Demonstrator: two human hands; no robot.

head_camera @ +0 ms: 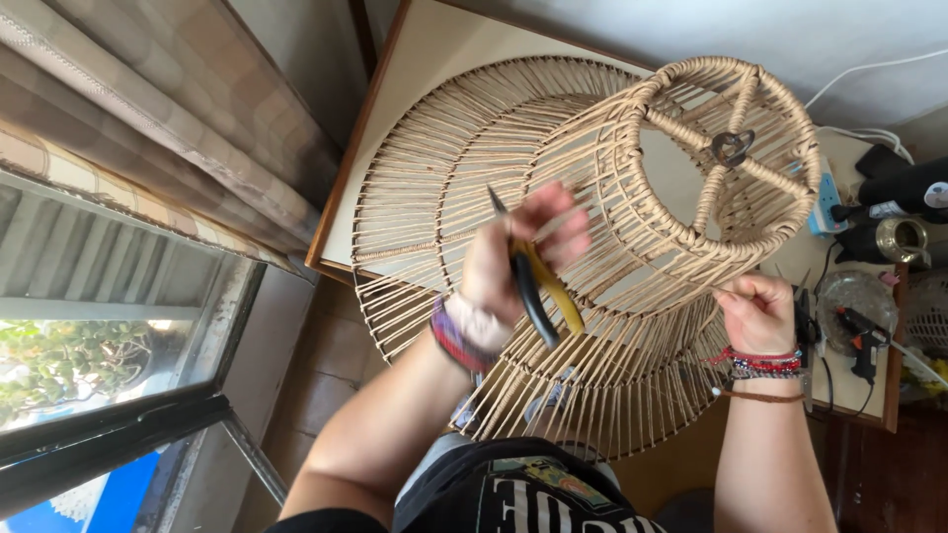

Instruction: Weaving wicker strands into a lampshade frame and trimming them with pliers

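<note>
At the far left are a curtain point(148, 109) and a window point(109, 326). Right of them, resting on the cream table point(434, 49) and reaching toward the person's lap, lies a large woven lampshade frame point(592, 266), tipped on its side with its small ringed top up and to the right.

The left hand point(518, 266) sits over the middle of the shade, closed around a pair of pliers point(538, 281) with yellow and black handles; the tip points up and left at the cord ribs (motion blur hides whether the tip bites anything).

The right hand point(758, 311) is closed at the shade's right flank, seemingly pinching a rib or cord; what exactly it pinches I cannot tell.

At the far right lie a glue gun point(864, 341) and a glass jar point(857, 296).

To do this well, I'd judge the right hand should brace the frame firmly while the pliers work one strand, without crushing neighbouring ribs.
</note>
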